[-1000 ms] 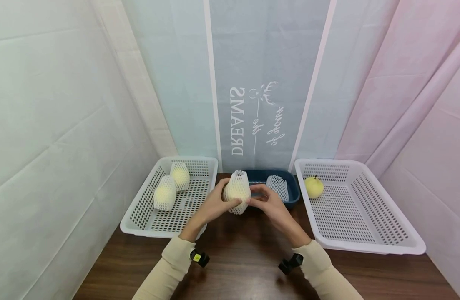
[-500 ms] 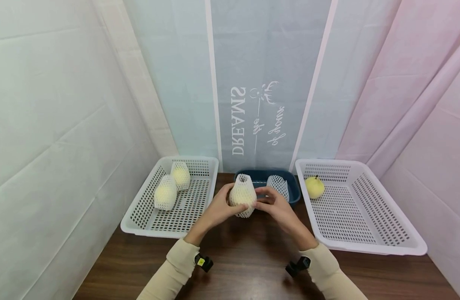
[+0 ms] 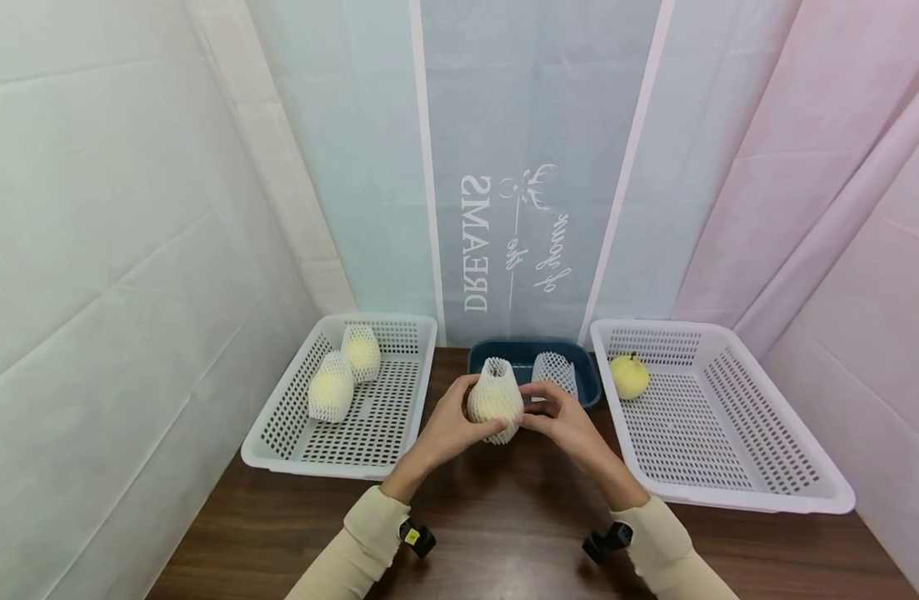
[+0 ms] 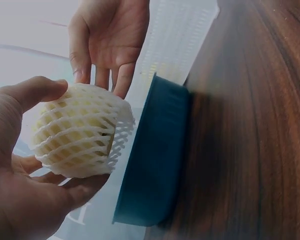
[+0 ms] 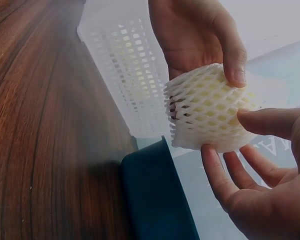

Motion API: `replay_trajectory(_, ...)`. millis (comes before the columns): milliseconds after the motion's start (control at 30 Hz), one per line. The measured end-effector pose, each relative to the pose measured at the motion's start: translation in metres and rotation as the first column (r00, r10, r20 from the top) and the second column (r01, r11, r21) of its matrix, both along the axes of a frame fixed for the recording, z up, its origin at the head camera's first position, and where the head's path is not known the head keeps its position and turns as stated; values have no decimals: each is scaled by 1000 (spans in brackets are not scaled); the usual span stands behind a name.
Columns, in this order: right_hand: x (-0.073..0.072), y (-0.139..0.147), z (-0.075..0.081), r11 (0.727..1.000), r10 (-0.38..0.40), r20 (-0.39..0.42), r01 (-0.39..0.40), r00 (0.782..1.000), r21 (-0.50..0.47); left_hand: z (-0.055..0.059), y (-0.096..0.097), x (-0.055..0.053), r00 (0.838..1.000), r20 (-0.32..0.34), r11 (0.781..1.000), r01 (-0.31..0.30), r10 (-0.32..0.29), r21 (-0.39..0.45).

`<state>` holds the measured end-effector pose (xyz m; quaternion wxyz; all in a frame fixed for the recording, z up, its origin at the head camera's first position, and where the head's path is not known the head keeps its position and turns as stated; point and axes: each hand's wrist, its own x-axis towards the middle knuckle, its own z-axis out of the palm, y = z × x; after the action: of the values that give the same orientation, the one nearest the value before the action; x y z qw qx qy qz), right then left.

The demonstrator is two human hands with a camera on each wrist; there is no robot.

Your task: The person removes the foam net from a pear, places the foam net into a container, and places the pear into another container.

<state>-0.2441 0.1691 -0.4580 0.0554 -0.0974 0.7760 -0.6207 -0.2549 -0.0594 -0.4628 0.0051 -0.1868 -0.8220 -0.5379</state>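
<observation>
A pale yellow pear in a white foam net sleeve (image 3: 496, 398) is held up before the blue tub (image 3: 521, 357). My left hand (image 3: 452, 425) grips it from the left, thumb on the near side and fingers beneath, as the left wrist view shows. From the right, my right hand (image 3: 567, 427) pinches the netted pear between thumb and fingertips. The net reaches past one end of the fruit, and a dark stem shows inside that opening (image 5: 173, 107). Another foam net (image 3: 555, 375) lies in the tub.
In the left white basket (image 3: 267, 442) lie two netted pears (image 3: 330, 392). A bare yellow pear (image 3: 628, 377) sits at the left side of the right white basket (image 3: 729, 496). Brown wooden table (image 3: 496, 533) extends in front, with curtains behind.
Both hands have shifted right and slightly toward me with the netted pear. The sleeve's open end now stands more upright. Baskets and tub have stayed put.
</observation>
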Motion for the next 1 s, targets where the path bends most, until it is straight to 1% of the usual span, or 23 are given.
replay_trajectory(233, 2, 6, -6, 1000, -3, -10, 3, 1000, -9, -7, 5, 5, 1000, -6, 999, 10, -10, 31)
replay_trajectory(467, 3, 9, -14, 1000, -8, -23, 8, 1000, 2, -19, 10, 6, 999, -34, 999, 3, -2, 38)
replay_trajectory(767, 7, 13, -22, 999, -24, -24, 24, 999, 28, -36, 14, 5, 1000, -7, 998, 20, -20, 67)
replay_trajectory(1000, 8, 14, -27, 998, -38, -19, 39, 999, 54, -44, 15, 4, 999, -10, 997, 32, -32, 74)
